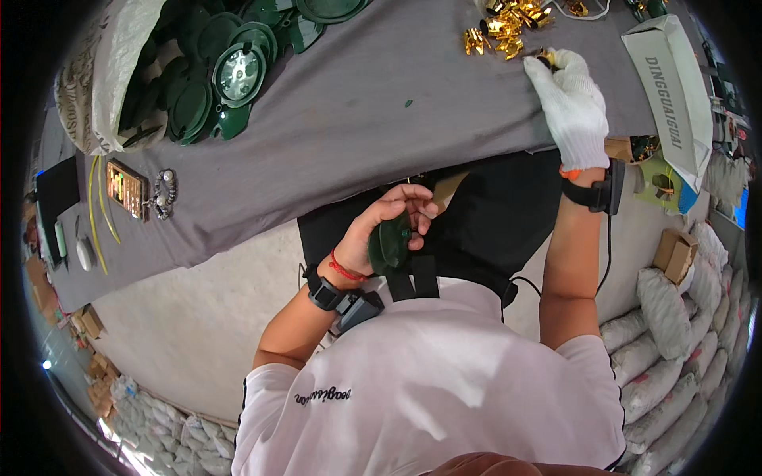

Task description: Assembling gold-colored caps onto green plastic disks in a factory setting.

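Note:
My bare left hand [367,224], with a red cord at the wrist, is held close to my body below the table edge. Its fingers curl round a dark green round plastic piece [388,246] with a small knob. On the table at the far right, my right hand [573,107] wears a white knitted glove. Thumb and fingertips pinch a small shiny gold clip-like piece [546,58], partly hidden by the glove. Just beyond the fingertips lies a pile of similar gold pieces [508,25].
A white woven sack [119,71] spills green round lids [240,74] at the table's far left. Nearer lie a phone [127,189], a beaded bracelet [164,194] and yellow strips [97,210]. Right of my glove stands a white box [665,95]. Filled sacks [667,397] are stacked at lower right.

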{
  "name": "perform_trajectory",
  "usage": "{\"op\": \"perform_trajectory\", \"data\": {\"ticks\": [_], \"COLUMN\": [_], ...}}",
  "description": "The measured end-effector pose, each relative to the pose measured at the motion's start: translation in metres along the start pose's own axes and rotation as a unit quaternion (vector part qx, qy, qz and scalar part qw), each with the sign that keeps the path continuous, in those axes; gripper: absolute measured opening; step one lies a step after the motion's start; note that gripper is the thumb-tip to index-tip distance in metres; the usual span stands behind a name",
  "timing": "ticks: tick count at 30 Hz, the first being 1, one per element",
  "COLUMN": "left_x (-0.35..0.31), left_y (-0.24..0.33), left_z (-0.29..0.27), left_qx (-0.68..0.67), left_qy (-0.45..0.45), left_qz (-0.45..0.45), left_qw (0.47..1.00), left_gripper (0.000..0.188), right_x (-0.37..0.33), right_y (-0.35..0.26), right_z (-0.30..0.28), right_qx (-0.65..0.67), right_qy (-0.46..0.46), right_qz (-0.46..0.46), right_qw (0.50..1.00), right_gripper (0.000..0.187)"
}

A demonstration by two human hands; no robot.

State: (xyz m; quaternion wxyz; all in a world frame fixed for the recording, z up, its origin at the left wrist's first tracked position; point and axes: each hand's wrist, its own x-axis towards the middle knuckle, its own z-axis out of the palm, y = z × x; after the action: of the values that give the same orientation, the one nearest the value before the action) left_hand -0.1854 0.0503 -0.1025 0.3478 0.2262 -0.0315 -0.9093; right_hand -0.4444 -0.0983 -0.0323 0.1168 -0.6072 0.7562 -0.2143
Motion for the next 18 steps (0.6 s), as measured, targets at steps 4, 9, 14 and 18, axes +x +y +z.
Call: {"op": "perform_trajectory", "data": {"ticks": [4, 9, 14, 18], "left_x": [0.004, 0.012, 0.014, 0.016], "left_y": [0.005, -0.003, -0.001, -0.005], "left_z": [0.000, 0.001, 0.003, 0.001], "left_qx": [0.016, 0.071, 0.056, -0.070], "left_qy": [0.032, 0.070, 0.048, 0.030], "left_qz": [0.011, 0.042, 0.007, 0.000], "left_qw": [0.999, 0.994, 0.997, 0.997], "left_gripper": [0.046, 0.045, 0.048, 0.048], "right_x": [-0.055, -0.146, -0.165, -0.169], "right_y": [-0.022, -0.035, -0.027, -0.027], "right_z": [-0.004, 0.016, 0.020, 0.022], "right_qx": [0.156, 0.304, 0.478, 0.523], "right_qy": [-0.054, -0.310, -0.410, -0.356], "right_qz": [-0.069, 0.019, 0.087, 0.113], "right_qw": [0.984, 0.901, 0.772, 0.766], "right_gripper": [0.030, 0.030, 0.021, 0.017]}}
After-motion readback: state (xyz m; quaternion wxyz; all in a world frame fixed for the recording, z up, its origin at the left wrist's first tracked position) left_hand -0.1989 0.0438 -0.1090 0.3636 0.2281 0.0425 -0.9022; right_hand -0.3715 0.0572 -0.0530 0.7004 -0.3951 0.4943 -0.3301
